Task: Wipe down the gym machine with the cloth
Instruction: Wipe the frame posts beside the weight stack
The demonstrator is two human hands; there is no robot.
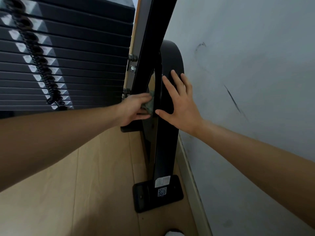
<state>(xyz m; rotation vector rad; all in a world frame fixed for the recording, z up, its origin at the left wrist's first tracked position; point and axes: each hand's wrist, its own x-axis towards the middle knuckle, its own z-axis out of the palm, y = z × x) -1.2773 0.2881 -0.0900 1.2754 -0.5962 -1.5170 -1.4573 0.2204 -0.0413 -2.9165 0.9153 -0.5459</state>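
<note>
A pale grey wall (247, 82), scuffed with dark marks (233, 99), fills the right side of the view, meeting a light wood-plank floor (85, 184) along a cream skirting board (192, 176). At upper left rises the weight stack (85, 65) of the gym machine (163, 150), its dark plates layered one over another, each carrying a small pale label. The machine's black frame slants down through the middle of the view, close beside the wall, with a rounded black cover (175, 62) behind its upper part. Two bare forearms reach in from the lower corners. The right hand (180, 106) lies flat against the black frame, fingers straight and spread wide, thumb pointing left, holding nothing. The left hand (134, 109) is at the narrow gap between the frame's two members, just left of the right hand, its fingers closed around a bunched cloth (149, 104) pressed against the metal there. The cloth is pale greenish and only partly visible past the fingers. At the bottom the frame ends in a black foot plate (144, 198) resting on the floor near the skirting board. A black coiled cord (34, 48) hangs down across the face of the weight plates. Silver bolts (133, 68) sit on the frame's left edge above the left hand. A white label and a QR-code sticker (162, 192) are fixed near the foot plate.
</note>
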